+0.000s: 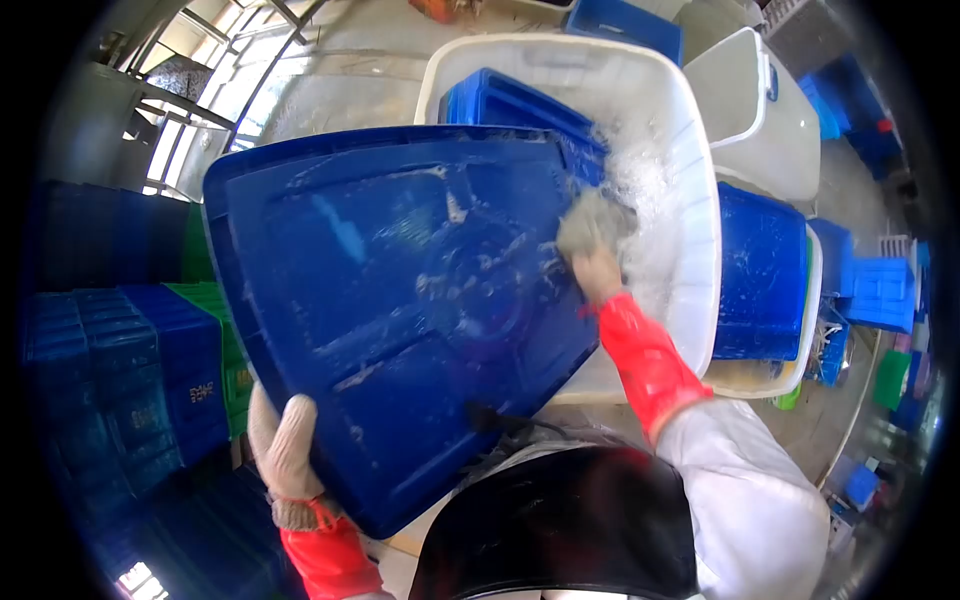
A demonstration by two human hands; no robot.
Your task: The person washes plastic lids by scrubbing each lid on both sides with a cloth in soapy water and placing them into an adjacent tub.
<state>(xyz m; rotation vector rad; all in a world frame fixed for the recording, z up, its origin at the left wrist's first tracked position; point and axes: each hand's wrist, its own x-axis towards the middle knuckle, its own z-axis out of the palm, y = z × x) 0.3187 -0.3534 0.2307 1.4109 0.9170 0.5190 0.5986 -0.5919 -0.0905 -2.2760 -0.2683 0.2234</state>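
A large blue plastic lid (pixel 390 300) with a raised rim is tilted in front of me, streaked with suds and water. My left hand (pixel 287 445), in a pale knit glove, grips its lower left edge, thumb on the near side and the other fingers partly hidden. In my right hand (pixel 598 272) is a greyish wet cloth (pixel 592 225), blurred by motion, against the lid's right side. Behind the lid stands a big white tub (pixel 690 130) of foamy water (pixel 640 170), with a blue crate (pixel 520 100) partly inside it.
Stacked blue crates (pixel 180 370) and green crates (pixel 235 360) line the left side. To the right are a wet blue bin (pixel 760 275) in another white tub (pixel 812 330), and a white container (pixel 770 110) beyond. A black apron (pixel 560 530) covers my front.
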